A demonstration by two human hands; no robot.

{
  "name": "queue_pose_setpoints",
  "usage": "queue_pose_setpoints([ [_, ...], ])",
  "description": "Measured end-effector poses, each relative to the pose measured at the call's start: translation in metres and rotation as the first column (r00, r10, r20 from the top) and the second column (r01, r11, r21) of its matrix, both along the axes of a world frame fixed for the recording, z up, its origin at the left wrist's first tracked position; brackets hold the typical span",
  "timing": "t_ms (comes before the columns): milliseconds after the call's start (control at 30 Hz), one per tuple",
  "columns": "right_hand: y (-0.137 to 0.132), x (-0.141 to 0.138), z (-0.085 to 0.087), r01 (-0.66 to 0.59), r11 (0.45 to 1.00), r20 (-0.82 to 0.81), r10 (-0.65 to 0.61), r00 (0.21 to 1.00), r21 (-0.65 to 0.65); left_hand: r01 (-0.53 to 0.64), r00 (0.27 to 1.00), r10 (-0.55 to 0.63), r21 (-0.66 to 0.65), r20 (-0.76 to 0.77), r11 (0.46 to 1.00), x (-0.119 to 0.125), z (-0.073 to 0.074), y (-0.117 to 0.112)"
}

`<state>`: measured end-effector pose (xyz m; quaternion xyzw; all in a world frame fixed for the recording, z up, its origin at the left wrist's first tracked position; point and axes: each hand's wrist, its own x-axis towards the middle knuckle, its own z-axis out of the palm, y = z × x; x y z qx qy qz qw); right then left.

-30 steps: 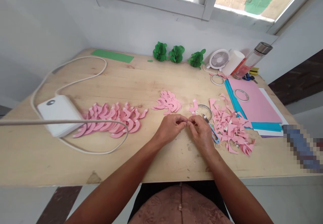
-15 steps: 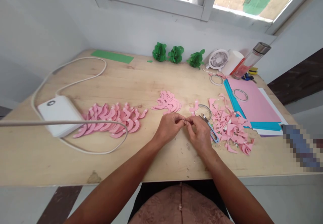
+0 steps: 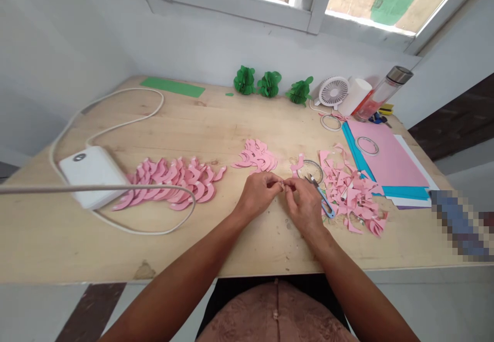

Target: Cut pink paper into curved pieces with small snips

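My left hand [image 3: 257, 194] and my right hand [image 3: 304, 200] meet fingertip to fingertip over the wooden table [image 3: 247, 126], both pinched on a tiny pale piece [image 3: 284, 185] too small to name. Just beyond the fingers lie a small pile of pink curved paper cutouts [image 3: 257, 157] and a clear tape roll [image 3: 311, 169]. Small blue-handled scissors [image 3: 323, 200] rest right of my right hand. A long row of pink curved cutouts [image 3: 173, 182] spreads to the left.
Pink paper scraps [image 3: 353, 193] heap at the right, beside pink, blue and white sheets [image 3: 386, 162]. A white power bank [image 3: 92, 175] with looping cable sits left. Three green paper balls [image 3: 270, 84], a small fan [image 3: 334, 91], a bottle [image 3: 380, 95] and a green strip [image 3: 172, 86] line the back.
Both hands have stayed pinched together, shifting only slightly toward me. The pink piece by the tape roll looks lower than a second ago.
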<state>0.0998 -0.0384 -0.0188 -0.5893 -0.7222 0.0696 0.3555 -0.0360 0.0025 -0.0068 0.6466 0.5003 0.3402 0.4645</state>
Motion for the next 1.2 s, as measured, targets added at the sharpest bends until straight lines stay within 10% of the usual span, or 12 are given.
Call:
queue_pose_setpoints([
  [600,-0.001,0.002,0.005,0.102,0.995,-0.194,-0.103,0.976,-0.019,0.11,0.946,-0.011,-0.289,0.325,0.951,0.001,0.006,0.001],
  [1200,0.0,0.003,0.013,0.06,0.993,-0.413,-0.099,0.905,-0.104,0.161,0.89,-0.028,-0.256,0.455,0.953,0.002,0.005,-0.001],
])
